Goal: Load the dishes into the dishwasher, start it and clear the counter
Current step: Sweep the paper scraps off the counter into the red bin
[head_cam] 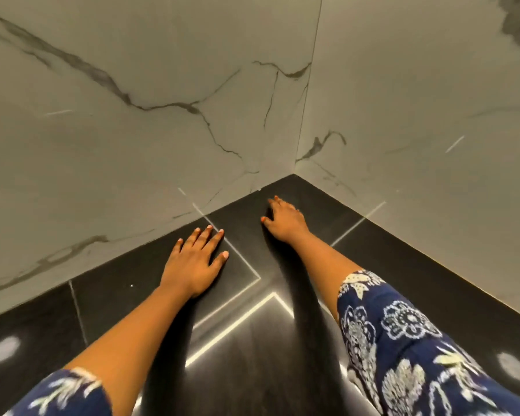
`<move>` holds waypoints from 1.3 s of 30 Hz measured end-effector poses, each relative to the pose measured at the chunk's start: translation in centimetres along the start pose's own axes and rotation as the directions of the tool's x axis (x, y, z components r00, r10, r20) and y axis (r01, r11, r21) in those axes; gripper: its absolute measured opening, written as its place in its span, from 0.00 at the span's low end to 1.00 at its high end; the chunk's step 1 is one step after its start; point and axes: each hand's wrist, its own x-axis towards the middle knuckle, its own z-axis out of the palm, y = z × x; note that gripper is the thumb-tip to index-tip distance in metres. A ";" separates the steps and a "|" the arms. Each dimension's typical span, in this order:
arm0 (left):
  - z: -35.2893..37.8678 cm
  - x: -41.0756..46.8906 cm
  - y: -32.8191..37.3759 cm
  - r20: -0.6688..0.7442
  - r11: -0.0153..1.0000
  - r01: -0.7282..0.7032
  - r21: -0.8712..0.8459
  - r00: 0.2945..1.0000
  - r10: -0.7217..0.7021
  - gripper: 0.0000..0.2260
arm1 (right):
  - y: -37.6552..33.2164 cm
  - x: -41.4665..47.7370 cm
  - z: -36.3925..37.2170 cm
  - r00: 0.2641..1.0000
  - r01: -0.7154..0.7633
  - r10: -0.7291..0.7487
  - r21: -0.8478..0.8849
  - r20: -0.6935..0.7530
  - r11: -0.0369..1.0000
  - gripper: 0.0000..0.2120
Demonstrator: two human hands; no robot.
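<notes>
Marble-veined walls (168,121) meet in a corner above the glossy black counter (409,265), which carries bright reflected light lines. I see both forearms in blue floral sleeves (403,334) reaching toward that corner. Left hand (192,262): flat on the counter, fingers spread, empty. Right hand (285,220): palm down nearer the corner, fingers loosely together, holding nothing.

Both arms stretched out forward, bare from the elbow down, with blue flower-print sleeves bunched at the elbows. Left hand (194,262) lies flat, palm down, fingers (206,237) spread a bit and thumb sticking out to the right. Right hand (284,219) reaches further ahead, also palm down, fingers kinda together and slightly curled. Neither hand holds anything, and they're well apart.
</notes>
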 end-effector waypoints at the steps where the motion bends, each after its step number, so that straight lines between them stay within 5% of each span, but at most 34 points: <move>1: 0.1 0.0 -0.1 -0.015 1.000 -0.004 -0.011 1.000 0.004 0.36 | -0.2 1.6 0.1 1.000 -0.009 0.009 -0.023 -0.008 1.000 0.29; 10: 0.2 0.0 -0.1 -0.039 1.000 -0.003 -0.008 0.999 0.003 0.34 | -1.7 5.2 1.5 0.989 0.008 -0.054 -0.323 -0.134 0.946 0.24; 15: -0.1 -0.1 0.0 0.002 1.000 0.015 -0.016 1.000 -0.015 0.33 | -0.2 1.7 -0.1 0.986 0.159 -0.163 -0.406 0.024 0.900 0.24; 24: 0.0 -5.4 3.7 0.023 0.994 0.095 -0.060 0.995 -0.094 0.26 | 10.5 -27.7 -4.8 0.916 0.256 -0.135 -0.291 0.379 0.922 0.35; 30: 1.6 -16.8 12.6 -0.021 0.994 0.006 -0.110 1.000 -0.008 0.26 | 16.8 -42.6 -8.7 0.888 0.226 -0.076 -0.286 0.454 0.931 0.24; 32: 2.4 -21.1 16.9 0.006 0.992 -0.053 -0.114 0.999 0.054 0.27 | 17.9 -46.3 -9.5 0.910 0.200 -0.083 -0.253 0.405 0.947 0.20; 39: 4.1 -30.4 29.6 0.118 0.945 -0.186 -0.268 0.967 0.224 0.24 | 18.3 -53.1 -12.5 0.988 0.052 -0.061 -0.068 -0.140 0.996 0.06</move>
